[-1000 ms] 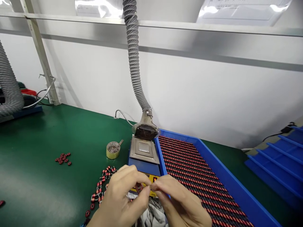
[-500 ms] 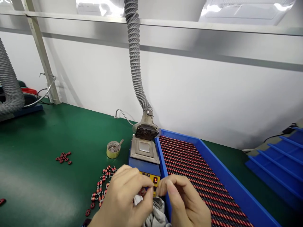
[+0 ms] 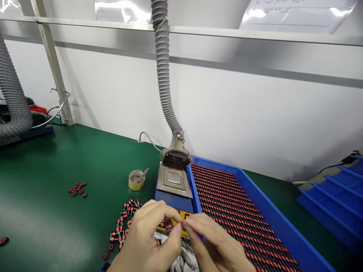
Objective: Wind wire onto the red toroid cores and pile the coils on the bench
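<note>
In the head view my left hand (image 3: 149, 238) is closed in a pinch, with a small red toroidal coil (image 3: 169, 226) showing between its thumb and fingers. My right hand (image 3: 218, 243) meets it from the right, thumb and index finger pinched against the left fingertips; what they grip is too small to make out. Both hands are above a crumpled pale cloth (image 3: 185, 257), in front of the blue solder pot (image 3: 173, 200) with its yellow front panel. Left of my hands lie several red coils (image 3: 119, 227) with wire leads, partly covered by my left hand.
A blue tray (image 3: 272, 211) filled with rows of red coils stands to the right. A small round tin (image 3: 136, 182) is beside the solder pot, under a grey extraction hose (image 3: 163, 75). Several red rings (image 3: 76, 189) lie on the green table. Blue stacked trays (image 3: 337, 204) stand far right.
My right hand has moved left, so its fingertips now meet those of my left hand. The red coil shows more clearly between my left fingers. The view has shifted slightly.
</note>
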A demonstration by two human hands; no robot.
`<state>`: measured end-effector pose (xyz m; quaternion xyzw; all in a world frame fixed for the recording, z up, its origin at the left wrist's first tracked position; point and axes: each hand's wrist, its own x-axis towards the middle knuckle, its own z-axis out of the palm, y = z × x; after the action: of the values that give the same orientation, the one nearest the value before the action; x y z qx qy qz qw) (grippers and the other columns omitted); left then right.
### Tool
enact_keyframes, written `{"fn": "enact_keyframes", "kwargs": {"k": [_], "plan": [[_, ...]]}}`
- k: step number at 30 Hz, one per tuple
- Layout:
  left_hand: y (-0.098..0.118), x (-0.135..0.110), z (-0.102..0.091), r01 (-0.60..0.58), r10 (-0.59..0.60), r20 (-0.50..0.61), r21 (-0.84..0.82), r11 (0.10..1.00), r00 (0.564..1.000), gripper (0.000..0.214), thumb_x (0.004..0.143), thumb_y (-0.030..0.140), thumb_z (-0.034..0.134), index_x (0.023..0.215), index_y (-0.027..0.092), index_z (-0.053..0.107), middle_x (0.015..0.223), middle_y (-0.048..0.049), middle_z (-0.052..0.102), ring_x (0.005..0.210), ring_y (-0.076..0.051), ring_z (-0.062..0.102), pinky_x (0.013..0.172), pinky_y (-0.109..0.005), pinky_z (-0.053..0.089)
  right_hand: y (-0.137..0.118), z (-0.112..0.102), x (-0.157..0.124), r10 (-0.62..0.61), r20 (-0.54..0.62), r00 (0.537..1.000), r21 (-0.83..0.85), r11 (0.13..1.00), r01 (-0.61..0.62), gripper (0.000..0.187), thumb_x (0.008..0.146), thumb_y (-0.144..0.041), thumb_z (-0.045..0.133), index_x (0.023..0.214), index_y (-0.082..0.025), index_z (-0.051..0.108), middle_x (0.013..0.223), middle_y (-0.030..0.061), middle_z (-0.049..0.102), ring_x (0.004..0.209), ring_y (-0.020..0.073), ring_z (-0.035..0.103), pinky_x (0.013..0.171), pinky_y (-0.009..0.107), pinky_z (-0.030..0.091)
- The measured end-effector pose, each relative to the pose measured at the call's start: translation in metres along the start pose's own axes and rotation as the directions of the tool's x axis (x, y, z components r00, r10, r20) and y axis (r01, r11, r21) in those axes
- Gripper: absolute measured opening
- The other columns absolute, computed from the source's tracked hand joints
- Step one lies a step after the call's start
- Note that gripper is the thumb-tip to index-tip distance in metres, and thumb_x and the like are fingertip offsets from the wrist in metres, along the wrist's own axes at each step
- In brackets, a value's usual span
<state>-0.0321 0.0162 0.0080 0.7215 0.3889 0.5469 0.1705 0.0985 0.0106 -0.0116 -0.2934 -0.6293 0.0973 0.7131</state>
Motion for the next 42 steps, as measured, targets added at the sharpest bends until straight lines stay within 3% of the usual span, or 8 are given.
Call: {"fn": "enact_keyframes", "kwargs": {"k": [4, 13, 19, 25, 33, 35, 39, 42], "plan": [[0.0, 0.001, -0.001, -0.029, 0.029, 0.007, 0.005, 1.0, 1.0, 0.019, 0.081, 0.009, 0.049, 0.071, 0.02, 0.061, 0.057, 0.0022, 0.061, 0.053, -0.012, 0.052, 0.057, -0.021, 0.047, 0.001, -0.006, 0.003, -0.022, 0.107, 0.994, -0.009, 1.0, 0.023, 0.044, 0.075, 0.012, 0.063, 0.101, -0.022, 0.078, 0.08, -0.0015, 0.075, 0.068, 0.0151, 0.069, 0.064, 0.026, 0.057], [-0.003, 0.001, -0.004, -0.092, 0.093, 0.03, -0.045, 0.995, 0.995, 0.018, 0.08, 0.005, 0.051, 0.075, 0.02, 0.058, 0.06, 0.0046, 0.061, 0.055, -0.01, 0.052, 0.057, -0.019, 0.043, 0.002, 0.0, -0.005, 0.06, 0.008, 0.998, 0.04, 0.997, -0.06, 0.038, 0.077, 0.006, 0.065, 0.095, -0.024, 0.079, 0.077, -0.0008, 0.075, 0.065, 0.0166, 0.066, 0.063, 0.029, 0.056], [-0.005, 0.0, -0.002, -0.136, 0.14, 0.046, -0.086, 0.987, 0.989, 0.018, 0.08, 0.004, 0.05, 0.074, 0.021, 0.055, 0.06, 0.0049, 0.057, 0.055, -0.009, 0.049, 0.055, -0.02, 0.039, 0.003, -0.017, 0.005, 0.128, 0.266, 0.955, 0.135, 0.976, -0.168, 0.041, 0.079, 0.005, 0.068, 0.103, -0.027, 0.077, 0.082, 0.0006, 0.076, 0.072, 0.0177, 0.07, 0.068, 0.027, 0.059], [-0.006, 0.003, 0.003, -0.24, 0.237, -0.041, -0.109, 0.965, 0.971, 0.02, 0.079, 0.004, 0.046, 0.073, 0.022, 0.054, 0.055, 0.0041, 0.054, 0.05, -0.011, 0.048, 0.05, -0.022, 0.036, 0.006, -0.018, 0.011, 0.197, 0.277, 0.941, 0.21, 0.943, -0.259, 0.008, 0.089, -0.022, 0.073, 0.094, -0.026, 0.078, 0.07, 0.0039, 0.074, 0.064, 0.0204, 0.071, 0.06, 0.029, 0.058], [-0.004, 0.006, -0.001, -0.409, 0.414, 0.004, 0.154, 0.899, 0.91, 0.023, 0.08, -0.001, 0.048, 0.074, 0.02, 0.056, 0.054, 0.0041, 0.058, 0.048, -0.01, 0.05, 0.055, -0.024, 0.043, 0.003, -0.015, 0.003, 0.169, 0.268, 0.948, 0.127, 0.97, -0.209, 0.012, 0.095, -0.019, 0.063, 0.089, -0.022, 0.073, 0.074, 0.004, 0.071, 0.069, 0.0197, 0.066, 0.065, 0.03, 0.054], [-0.008, 0.003, 0.002, -0.456, 0.468, 0.028, 0.291, 0.841, 0.883, 0.022, 0.081, -0.001, 0.05, 0.075, 0.019, 0.058, 0.054, 0.0029, 0.059, 0.048, -0.011, 0.05, 0.057, -0.027, 0.044, 0.002, -0.012, -0.002, 0.322, 0.224, 0.92, 0.106, 0.93, -0.352, 0.02, 0.098, -0.027, 0.059, 0.08, -0.021, 0.067, 0.071, 0.0021, 0.064, 0.067, 0.0176, 0.06, 0.063, 0.027, 0.049], [-0.01, 0.001, 0.004, -0.479, 0.508, 0.019, 0.366, 0.798, 0.861, 0.02, 0.082, 0.0, 0.053, 0.073, 0.017, 0.059, 0.052, 0.0022, 0.058, 0.047, -0.012, 0.049, 0.055, -0.029, 0.042, 0.004, -0.009, -0.003, 0.586, 0.353, 0.729, 0.295, 0.67, -0.682, 0.037, 0.096, -0.042, 0.058, 0.067, -0.02, 0.058, 0.056, -0.0038, 0.047, 0.05, 0.0131, 0.043, 0.047, 0.024, 0.039], [-0.007, 0.003, 0.0, -0.366, 0.382, -0.042, 0.21, 0.907, 0.923, 0.021, 0.083, 0.002, 0.05, 0.073, 0.019, 0.057, 0.055, 0.0028, 0.058, 0.05, -0.011, 0.05, 0.053, -0.025, 0.042, 0.008, -0.012, 0.001, 0.487, 0.351, 0.8, 0.369, 0.713, -0.596, 0.034, 0.097, -0.038, 0.058, 0.069, -0.02, 0.064, 0.055, -0.0016, 0.056, 0.052, 0.0143, 0.052, 0.053, 0.025, 0.046]]}}
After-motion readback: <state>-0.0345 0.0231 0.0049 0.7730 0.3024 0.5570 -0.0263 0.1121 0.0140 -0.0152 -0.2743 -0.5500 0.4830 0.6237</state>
